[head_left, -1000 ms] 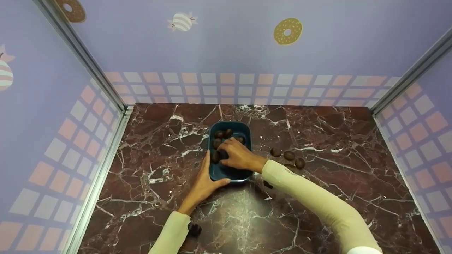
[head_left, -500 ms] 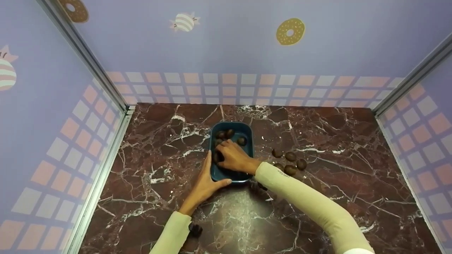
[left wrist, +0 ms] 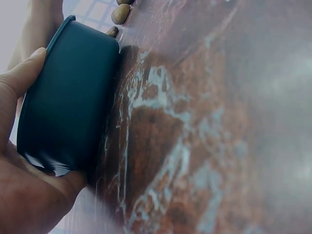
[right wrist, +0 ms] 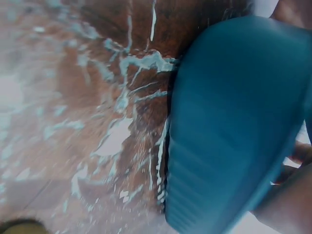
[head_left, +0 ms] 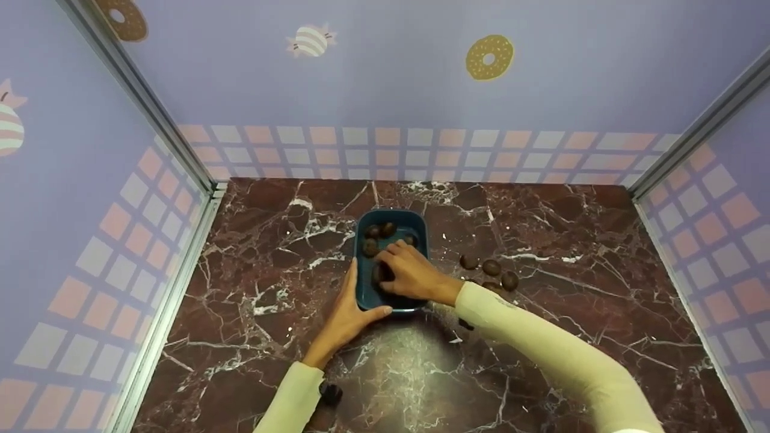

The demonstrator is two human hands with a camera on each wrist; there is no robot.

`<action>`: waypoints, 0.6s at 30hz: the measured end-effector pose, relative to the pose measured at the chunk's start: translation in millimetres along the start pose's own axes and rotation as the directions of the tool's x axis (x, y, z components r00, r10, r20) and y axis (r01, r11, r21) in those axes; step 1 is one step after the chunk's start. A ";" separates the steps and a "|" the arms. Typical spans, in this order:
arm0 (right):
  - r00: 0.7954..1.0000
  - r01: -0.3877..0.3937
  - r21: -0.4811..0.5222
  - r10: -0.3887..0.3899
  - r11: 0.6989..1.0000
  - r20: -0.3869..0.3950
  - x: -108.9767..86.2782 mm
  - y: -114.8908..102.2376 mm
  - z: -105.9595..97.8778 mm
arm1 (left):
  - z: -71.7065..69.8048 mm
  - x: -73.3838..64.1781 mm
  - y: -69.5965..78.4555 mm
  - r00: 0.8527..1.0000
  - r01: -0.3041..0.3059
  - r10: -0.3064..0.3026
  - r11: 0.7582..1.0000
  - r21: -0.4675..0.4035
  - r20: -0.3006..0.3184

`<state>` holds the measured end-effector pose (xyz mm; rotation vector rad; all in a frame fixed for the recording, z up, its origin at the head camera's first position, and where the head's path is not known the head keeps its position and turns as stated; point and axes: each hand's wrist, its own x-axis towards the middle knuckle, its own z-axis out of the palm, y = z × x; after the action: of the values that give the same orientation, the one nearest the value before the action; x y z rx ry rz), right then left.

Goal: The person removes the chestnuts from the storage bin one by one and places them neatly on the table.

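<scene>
A dark teal rectangular container (head_left: pixel 392 309) stands on the marble-patterned table, with several brown, egg-shaped kiwis (head_left: pixel 370 247) inside, mostly along its left side. My left hand (head_left: pixel 348 310) holds its near left corner, thumb across the near end and fingers along the left wall. In the left wrist view the thumb (left wrist: pixel 30 68) lies against the rim of the container (left wrist: pixel 73 92). Reaching in from the right, my right hand (head_left: pixel 412 270) has its fingers curled around a brown kiwi (head_left: pixel 380 275) low inside; the fingers partly cover it. The right wrist view shows mainly the container's outer wall (right wrist: pixel 234 122).
Several more kiwis (head_left: pixel 491 267) lie in a loose group on the table to the right, some partly behind my right sleeve (head_left: pixel 535 331). Patterned walls (head_left: pixel 385 72) enclose the back and both sides. A metal rail (head_left: pixel 168 307) runs along the left table edge.
My right hand shifted left inside the container, then back to the right, its fingers now around a kiwi away from the left wall. My left hand and the container stay in place.
</scene>
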<state>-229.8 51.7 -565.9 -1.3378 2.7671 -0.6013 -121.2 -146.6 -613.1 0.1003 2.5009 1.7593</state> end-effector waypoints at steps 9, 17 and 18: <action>0.998 0.053 0.011 -0.052 0.999 -0.042 -30.7 -1.1 -19.1 | 0.4 -0.5 -2.4 1.000 0.019 -0.019 1.000 -0.019 -0.011; 0.997 0.030 0.041 -0.027 0.999 -0.067 -56.9 -1.0 -33.0 | 1.9 0.6 0.1 1.000 0.016 -0.016 1.000 -0.023 0.004; 0.997 0.029 0.043 -0.025 0.999 -0.076 -60.1 -0.7 -35.0 | 2.0 1.2 0.3 1.000 0.014 -0.014 1.000 -0.024 0.006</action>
<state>-197.1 108.5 -542.6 -1.3739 2.7806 -0.7242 -122.2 -144.5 -613.6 0.0856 2.4693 1.7813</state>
